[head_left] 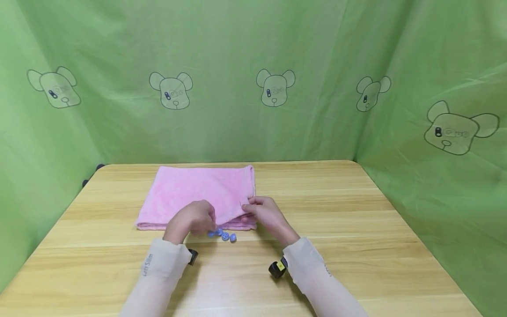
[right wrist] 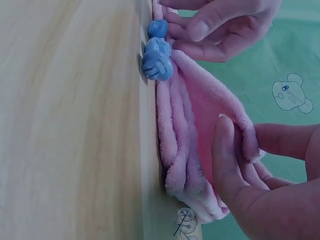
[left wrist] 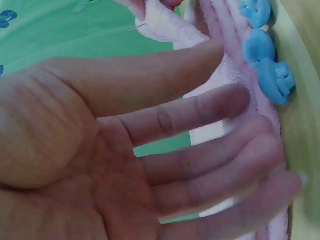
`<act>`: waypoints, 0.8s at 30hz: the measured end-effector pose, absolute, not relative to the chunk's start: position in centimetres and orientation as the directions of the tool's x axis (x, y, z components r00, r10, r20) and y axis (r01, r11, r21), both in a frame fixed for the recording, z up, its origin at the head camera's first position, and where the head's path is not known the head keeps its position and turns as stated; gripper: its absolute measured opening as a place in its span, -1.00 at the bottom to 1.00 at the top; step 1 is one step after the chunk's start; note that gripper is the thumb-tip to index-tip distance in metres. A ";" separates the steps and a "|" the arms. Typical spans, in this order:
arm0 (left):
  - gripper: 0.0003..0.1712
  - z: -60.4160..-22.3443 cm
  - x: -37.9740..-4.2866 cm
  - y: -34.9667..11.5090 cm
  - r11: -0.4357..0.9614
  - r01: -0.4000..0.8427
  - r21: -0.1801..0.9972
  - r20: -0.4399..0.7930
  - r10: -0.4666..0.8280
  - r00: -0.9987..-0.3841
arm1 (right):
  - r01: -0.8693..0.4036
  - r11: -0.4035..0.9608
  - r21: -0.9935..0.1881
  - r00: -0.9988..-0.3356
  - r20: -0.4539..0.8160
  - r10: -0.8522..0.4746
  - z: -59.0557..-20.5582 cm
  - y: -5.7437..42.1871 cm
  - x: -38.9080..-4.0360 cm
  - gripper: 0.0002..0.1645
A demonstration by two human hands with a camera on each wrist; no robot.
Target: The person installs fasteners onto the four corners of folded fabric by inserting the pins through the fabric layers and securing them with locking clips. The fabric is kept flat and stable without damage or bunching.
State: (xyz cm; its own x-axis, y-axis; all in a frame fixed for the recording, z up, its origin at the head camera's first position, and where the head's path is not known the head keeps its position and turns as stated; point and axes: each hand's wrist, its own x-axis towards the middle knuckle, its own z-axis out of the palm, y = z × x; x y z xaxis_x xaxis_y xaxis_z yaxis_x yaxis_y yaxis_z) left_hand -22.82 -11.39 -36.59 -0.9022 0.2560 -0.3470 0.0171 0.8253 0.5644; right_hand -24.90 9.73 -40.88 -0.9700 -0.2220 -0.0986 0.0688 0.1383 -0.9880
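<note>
Pink terry filled the right hand: its thumb and fingers pinched the upper layer of the folded pink towel at the near right corner and held that flap lifted off the layers beneath. In the right wrist view the thumb lay on the outer face of the flap with the fingers behind it, and the stacked folds below rested on the wooden table.

Just to the left, the left hand held nothing; the left wrist view showed its palm bare and its fingers nearly straight, their tips against the towel's near edge. Right beside those fingertips lay three small blue buttons in a short row on the table, touching or almost touching the towel's front fold.

Both forearms wore pale beige sleeves, and a small black wrist camera hung under the right wrist. The towel lay left of the table's middle, towards the far edge. Green fabric printed with cartoon bear faces enclosed the table on three sides.
</note>
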 end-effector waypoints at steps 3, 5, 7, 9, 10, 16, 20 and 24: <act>-0.84 -36.8 -22.6 -11.2 0.829 -0.019 0.560 -0.363 0.225 -0.904 | 0.070 0.143 -0.987 -0.970 -0.101 -0.220 -40.9 9.7 -24.9 -0.86; -0.84 -36.9 -22.5 -11.0 0.832 -0.039 0.554 -0.373 0.205 -0.905 | 0.068 0.148 -0.987 -0.970 -0.100 -0.220 -40.9 9.7 -24.9 -0.86; -0.83 -37.1 -22.5 -10.8 0.840 -0.049 0.541 -0.379 0.191 -0.906 | 0.066 0.150 -0.986 -0.970 -0.099 -0.220 -41.0 9.7 -24.9 -0.86; -0.83 -37.1 -22.5 -10.6 0.853 -0.043 0.520 -0.381 0.187 -0.905 | 0.067 0.153 -0.986 -0.971 -0.100 -0.218 -41.0 9.7 -24.9 -0.86; -0.83 -37.2 -22.5 -10.4 0.861 -0.035 0.507 -0.381 0.187 -0.905 | 0.068 0.152 -0.986 -0.971 -0.101 -0.217 -40.9 9.7 -24.9 -0.86; -0.82 -37.4 -22.7 -10.0 0.898 -0.002 0.439 -0.386 0.187 -0.904 | 0.072 0.139 -0.988 -0.971 -0.101 -0.217 -40.8 9.7 -24.8 -0.85; -0.82 -37.5 -22.8 -10.0 0.903 0.006 0.429 -0.390 0.191 -0.901 | 0.075 0.136 -0.988 -0.971 -0.103 -0.215 -40.7 9.6 -24.7 -0.85; -0.83 -37.5 -22.9 -10.3 0.903 0.038 0.427 -0.380 0.217 -0.899 | 0.073 0.141 -0.987 -0.971 -0.103 -0.217 -40.8 9.6 -24.8 -0.85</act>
